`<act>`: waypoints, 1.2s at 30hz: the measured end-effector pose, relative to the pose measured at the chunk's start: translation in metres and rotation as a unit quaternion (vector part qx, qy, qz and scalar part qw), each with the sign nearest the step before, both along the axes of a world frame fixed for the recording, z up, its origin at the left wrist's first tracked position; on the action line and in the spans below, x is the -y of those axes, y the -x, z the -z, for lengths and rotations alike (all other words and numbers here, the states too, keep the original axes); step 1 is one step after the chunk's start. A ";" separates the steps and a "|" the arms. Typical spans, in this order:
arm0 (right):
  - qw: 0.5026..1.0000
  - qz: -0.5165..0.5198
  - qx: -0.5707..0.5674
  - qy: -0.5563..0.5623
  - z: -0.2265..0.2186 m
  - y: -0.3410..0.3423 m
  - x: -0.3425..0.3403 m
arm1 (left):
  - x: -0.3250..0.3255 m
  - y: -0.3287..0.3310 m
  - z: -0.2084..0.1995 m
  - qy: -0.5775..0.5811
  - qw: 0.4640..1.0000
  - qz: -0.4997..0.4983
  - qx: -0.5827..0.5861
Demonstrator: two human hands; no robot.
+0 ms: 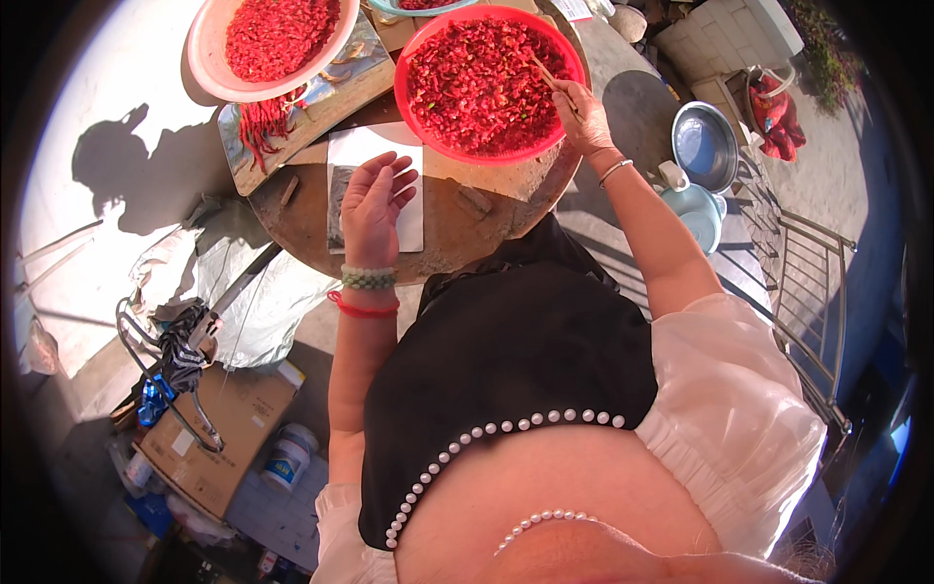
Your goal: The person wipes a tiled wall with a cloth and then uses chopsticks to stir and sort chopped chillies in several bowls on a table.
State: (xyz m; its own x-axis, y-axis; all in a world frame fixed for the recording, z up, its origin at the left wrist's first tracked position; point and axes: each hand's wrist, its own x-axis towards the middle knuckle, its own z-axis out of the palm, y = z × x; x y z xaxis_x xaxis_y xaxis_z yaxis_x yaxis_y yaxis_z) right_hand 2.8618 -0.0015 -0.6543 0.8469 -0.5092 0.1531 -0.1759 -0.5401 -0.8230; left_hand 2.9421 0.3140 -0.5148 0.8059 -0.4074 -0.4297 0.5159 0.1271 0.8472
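Observation:
My right hand [582, 119] is closed around wooden chopsticks [541, 70], their tips at the chopped red chillies [477, 88] near the right side of a red basin [576, 60]. That basin stands on a round wooden table [292, 229]. My left hand [375, 195] hovers palm up over a white sheet [411, 219] with a dark patch, its fingers loosely curled and apart, holding nothing. Beyond it, a pale pink basin [199, 58] holds more chopped chillies. Whole red chillies [263, 131] hang over a board [341, 83] beside it.
Part of a light blue bowl [428, 10] shows at the top. To the right are a metal basin [705, 146], a pale blue basin [702, 219] and a metal rack [817, 292]. A cardboard box [229, 428] and a white tub [290, 457] stand lower left.

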 end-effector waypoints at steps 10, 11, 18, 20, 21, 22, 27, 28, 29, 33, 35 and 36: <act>0.996 -0.088 -0.034 0.004 0.020 -0.068 -0.029 | -0.011 0.007 -0.002 -0.027 1.000 -0.011 0.002; 0.994 -0.104 -0.029 0.002 0.019 -0.063 -0.039 | -0.012 0.007 -0.002 -0.031 0.999 -0.015 0.002; 0.980 -0.192 -0.052 -0.025 0.010 0.010 -0.064 | -0.009 0.005 0.007 -0.028 1.000 -0.001 -0.008; 0.977 -0.196 -0.080 -0.023 -0.006 0.029 -0.055 | -0.004 0.004 0.008 -0.026 1.000 0.008 -0.012; 0.979 -0.180 -0.096 -0.017 -0.017 0.035 -0.048 | 0.000 0.002 0.009 -0.026 1.000 0.012 -0.011; 0.980 -0.166 -0.111 -0.019 -0.026 0.041 -0.042 | 0.007 0.004 0.003 -0.046 0.999 0.004 -0.019; 0.997 -0.042 -0.063 0.005 -0.024 0.040 -0.006 | 0.021 0.003 0.008 -0.023 0.999 0.038 -0.011; 0.998 -0.025 -0.065 -0.001 -0.021 0.037 -0.002 | 0.024 0.003 0.010 -0.025 0.999 0.044 -0.010; 0.998 -0.009 -0.066 -0.007 -0.018 0.033 -0.002 | 0.027 0.002 0.011 -0.024 0.998 0.055 -0.013; 0.997 -0.037 -0.060 -0.008 -0.010 0.013 -0.026 | 0.021 0.003 0.018 -0.009 0.999 0.051 -0.008; 0.995 -0.090 -0.049 -0.009 -0.013 0.006 -0.037 | 0.020 0.002 0.021 0.005 0.999 0.053 -0.003; 0.995 -0.100 -0.030 -0.001 -0.015 0.004 -0.043 | 0.014 0.002 0.022 0.006 0.999 0.043 -0.003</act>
State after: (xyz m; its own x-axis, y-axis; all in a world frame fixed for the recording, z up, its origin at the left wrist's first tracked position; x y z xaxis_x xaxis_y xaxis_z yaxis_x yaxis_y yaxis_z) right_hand 2.8575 0.0417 -0.6395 0.9391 -0.3293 0.0983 -0.1136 -0.5676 -0.8154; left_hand 2.9405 0.3004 -0.5367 0.7657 -0.4796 -0.4286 0.5296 0.0921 0.8432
